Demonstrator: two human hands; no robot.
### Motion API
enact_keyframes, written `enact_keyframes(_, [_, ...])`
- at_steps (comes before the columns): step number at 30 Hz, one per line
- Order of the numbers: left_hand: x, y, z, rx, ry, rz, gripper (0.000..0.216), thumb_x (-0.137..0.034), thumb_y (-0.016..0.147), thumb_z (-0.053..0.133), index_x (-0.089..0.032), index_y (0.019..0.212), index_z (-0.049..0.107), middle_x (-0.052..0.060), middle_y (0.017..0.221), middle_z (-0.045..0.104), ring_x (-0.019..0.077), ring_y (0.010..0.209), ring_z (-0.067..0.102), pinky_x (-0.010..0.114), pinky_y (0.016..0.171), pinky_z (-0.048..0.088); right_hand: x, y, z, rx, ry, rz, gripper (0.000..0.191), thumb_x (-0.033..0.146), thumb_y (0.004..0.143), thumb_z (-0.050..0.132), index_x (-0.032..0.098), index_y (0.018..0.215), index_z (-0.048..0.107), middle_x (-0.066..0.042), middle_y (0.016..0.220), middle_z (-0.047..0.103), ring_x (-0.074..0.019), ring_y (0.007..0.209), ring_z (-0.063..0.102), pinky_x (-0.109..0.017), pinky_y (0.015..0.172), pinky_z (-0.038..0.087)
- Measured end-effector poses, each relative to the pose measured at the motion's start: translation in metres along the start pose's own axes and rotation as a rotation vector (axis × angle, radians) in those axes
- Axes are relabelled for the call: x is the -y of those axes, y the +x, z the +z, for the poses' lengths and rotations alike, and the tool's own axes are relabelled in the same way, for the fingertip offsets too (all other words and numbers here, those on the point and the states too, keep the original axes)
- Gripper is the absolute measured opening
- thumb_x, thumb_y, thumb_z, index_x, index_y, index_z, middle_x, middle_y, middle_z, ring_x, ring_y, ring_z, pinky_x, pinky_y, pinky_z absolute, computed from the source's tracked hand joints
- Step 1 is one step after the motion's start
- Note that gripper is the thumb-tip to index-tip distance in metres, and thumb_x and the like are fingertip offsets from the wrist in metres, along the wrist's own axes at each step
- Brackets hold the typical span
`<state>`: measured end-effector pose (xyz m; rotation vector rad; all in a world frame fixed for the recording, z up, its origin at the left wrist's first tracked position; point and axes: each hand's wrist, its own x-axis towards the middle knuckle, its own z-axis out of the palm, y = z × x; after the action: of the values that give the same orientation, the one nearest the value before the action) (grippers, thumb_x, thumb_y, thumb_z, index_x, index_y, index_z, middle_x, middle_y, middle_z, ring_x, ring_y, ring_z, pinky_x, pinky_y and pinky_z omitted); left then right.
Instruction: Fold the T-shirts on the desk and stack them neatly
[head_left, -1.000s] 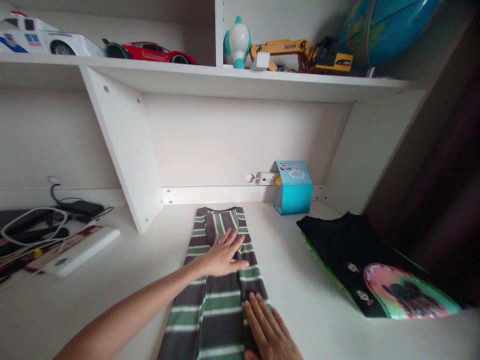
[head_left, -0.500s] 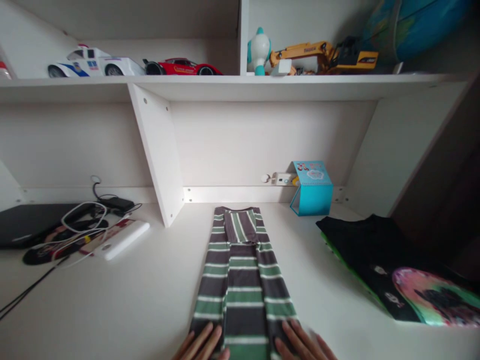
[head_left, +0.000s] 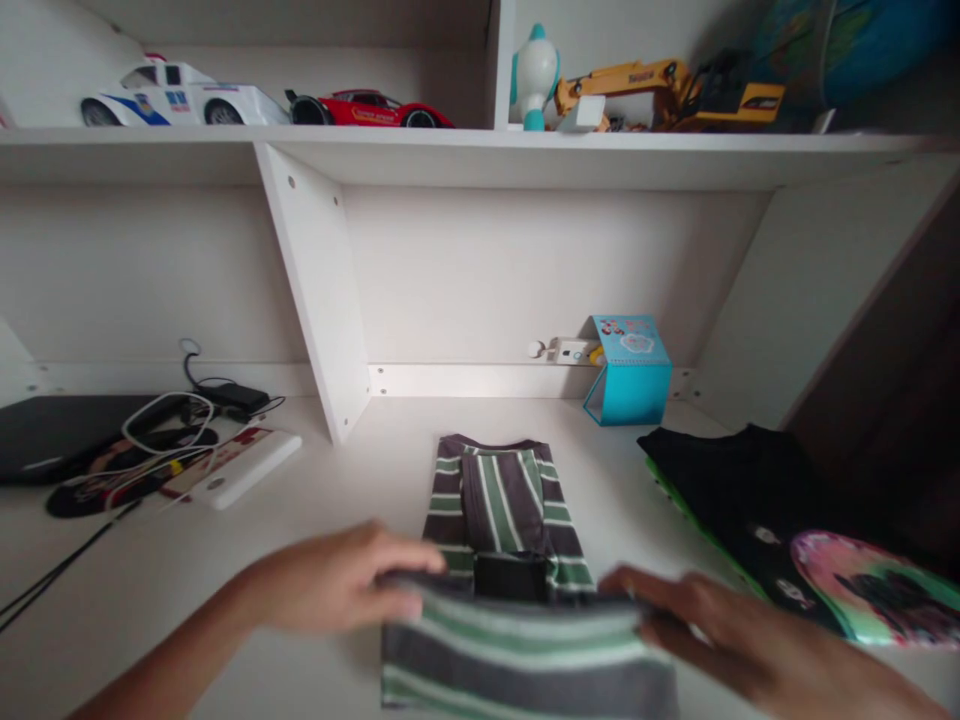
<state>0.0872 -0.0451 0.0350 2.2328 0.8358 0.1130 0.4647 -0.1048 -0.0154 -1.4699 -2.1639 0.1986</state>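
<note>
A striped shirt (head_left: 525,640) in green, dark grey and white lies on the white desk, its collar end towards the back and its sleeve folded in on top. The near part is lifted and bent over towards the collar. My left hand (head_left: 352,580) pinches the raised edge at its left corner between thumb and fingers. At the right corner my right hand (head_left: 697,620), somewhat blurred, grips the same edge. The raised flap hides the middle of the shirt.
Folded black shirts (head_left: 735,500) lie on the right. A blue desk calendar (head_left: 637,375) stands at the back by a power strip (head_left: 576,350). On the left are a laptop (head_left: 67,435) and tangled cables (head_left: 172,430). Toy cars (head_left: 367,108) line the shelf above.
Both hands have gone from lying flat on the shirt's near part to gripping its edge. They have lifted that edge and carried it towards the collar. The view has shifted slightly.
</note>
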Motion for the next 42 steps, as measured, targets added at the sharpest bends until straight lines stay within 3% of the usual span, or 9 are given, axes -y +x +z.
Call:
enact_keyframes(2, [0.011, 0.051, -0.04, -0.094, -0.026, 0.021, 0.027, -0.037, 0.082, 0.05, -0.018, 0.096, 0.062, 0.0, 0.085, 0.062, 0.0143, 0.074, 0.055, 0.021, 0.065, 0.041, -0.013, 0.063, -0.002, 0.288, 0.255, -0.002, 0.027, 0.037, 0.087, 0.043, 0.026, 0.102, 0.062, -0.003, 0.09, 0.066, -0.0166, 0.081, 0.062, -0.024, 0.071, 0.049])
enact_keyframes(5, [0.064, 0.127, -0.064, -0.228, -0.158, -0.065, 0.029, -0.036, 0.069, 0.061, -0.013, 0.086, 0.062, 0.0, 0.072, 0.058, 0.0125, 0.066, 0.051, 0.019, 0.057, 0.038, -0.041, 0.14, 0.031, 0.307, 0.384, 0.182, 0.023, 0.027, 0.084, 0.043, 0.013, 0.093, 0.058, -0.005, 0.079, 0.062, -0.0145, 0.067, 0.059, -0.019, 0.051, 0.046])
enact_keyframes(8, [0.119, 0.171, -0.058, -0.247, -0.272, -0.237, 0.035, -0.033, 0.058, 0.065, -0.012, 0.087, 0.062, -0.001, 0.066, 0.055, 0.0118, 0.059, 0.048, 0.02, 0.05, 0.035, -0.069, 0.173, 0.073, 0.306, 0.36, 0.254, 0.015, 0.018, 0.079, 0.045, 0.009, 0.084, 0.057, -0.003, 0.068, 0.059, -0.0125, 0.059, 0.057, -0.017, 0.046, 0.043])
enact_keyframes(11, [0.144, 0.183, -0.053, -0.238, -0.28, -0.233, 0.037, -0.032, 0.055, 0.065, -0.012, 0.087, 0.063, -0.001, 0.066, 0.056, 0.0117, 0.058, 0.047, 0.02, 0.049, 0.035, -0.089, 0.179, 0.089, 0.311, 0.345, 0.274, 0.013, 0.018, 0.079, 0.047, 0.01, 0.081, 0.058, 0.0, 0.061, 0.057, -0.0108, 0.052, 0.055, -0.017, 0.045, 0.042])
enact_keyframes(17, [0.15, 0.191, -0.078, -0.271, -0.095, -0.137, 0.034, -0.036, 0.065, 0.058, -0.014, 0.091, 0.061, 0.0, 0.073, 0.059, 0.0126, 0.063, 0.053, 0.02, 0.053, 0.04, -0.108, 0.197, 0.082, 0.234, 0.238, 0.317, 0.016, 0.023, 0.085, 0.048, 0.011, 0.086, 0.058, 0.001, 0.062, 0.057, -0.0102, 0.052, 0.054, -0.019, 0.048, 0.043])
enact_keyframes(25, [0.18, 0.218, -0.061, -0.39, 0.18, -0.262, 0.021, -0.023, 0.059, 0.064, -0.016, 0.078, 0.062, 0.004, 0.085, 0.064, 0.02, 0.083, 0.057, 0.026, 0.073, 0.042, -0.118, 0.209, 0.112, 0.163, -0.009, 0.405, 0.019, 0.03, 0.086, 0.056, 0.013, 0.096, 0.057, -0.003, 0.092, 0.059, -0.0158, 0.083, 0.057, -0.035, 0.076, 0.047])
enact_keyframes(29, [0.179, 0.218, -0.056, -0.395, 0.229, -0.27, 0.029, -0.023, 0.062, 0.063, -0.016, 0.09, 0.062, 0.006, 0.095, 0.064, 0.0199, 0.089, 0.057, 0.025, 0.076, 0.042, -0.118, 0.207, 0.114, 0.186, -0.013, 0.44, 0.021, 0.033, 0.086, 0.055, 0.013, 0.092, 0.058, -0.002, 0.091, 0.059, -0.016, 0.082, 0.057, -0.033, 0.073, 0.048])
enact_keyframes(35, [0.154, 0.212, -0.067, -0.329, 0.25, -0.209, 0.02, -0.022, 0.059, 0.065, -0.016, 0.078, 0.065, 0.003, 0.081, 0.067, 0.0191, 0.079, 0.06, 0.023, 0.07, 0.043, -0.109, 0.202, 0.105, 0.145, 0.069, 0.445, 0.023, 0.034, 0.086, 0.056, 0.012, 0.08, 0.058, 0.002, 0.073, 0.057, -0.0099, 0.061, 0.055, -0.024, 0.057, 0.048])
enact_keyframes(42, [0.072, 0.171, -0.123, -0.439, 0.169, 0.076, 0.032, -0.037, 0.069, 0.061, -0.013, 0.091, 0.061, 0.004, 0.084, 0.065, 0.0173, 0.078, 0.058, 0.024, 0.07, 0.042, -0.084, 0.204, 0.015, -0.248, 0.254, 0.275, 0.028, 0.041, 0.07, 0.064, 0.015, 0.075, 0.053, -0.001, 0.063, 0.058, -0.0142, 0.06, 0.056, -0.023, 0.052, 0.043])
